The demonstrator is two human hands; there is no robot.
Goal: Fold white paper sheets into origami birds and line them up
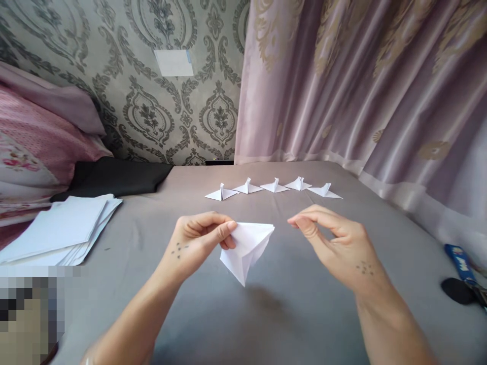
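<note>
A folded piece of white paper (249, 246) hangs in the air above the bed, its lower corner pointing down. My left hand (201, 241) pinches its upper left edge between thumb and fingers. To the right, apart from the paper, is my right hand (335, 233), its thumb and fingertips drawn together with nothing seen between them. Beyond both hands, several small folded paper figures (275, 186), each with an upright peak, stand in a row on the grey sheet.
A stack of white paper sheets (57, 225) lies at the left, in front of a folded black cloth (117, 177). Pink bedding (41, 142) is heaped behind. At the right edge are a blue packet (460, 261) and a black rounded object (457, 291). Curtains (304, 86) border the grey bed (182, 314).
</note>
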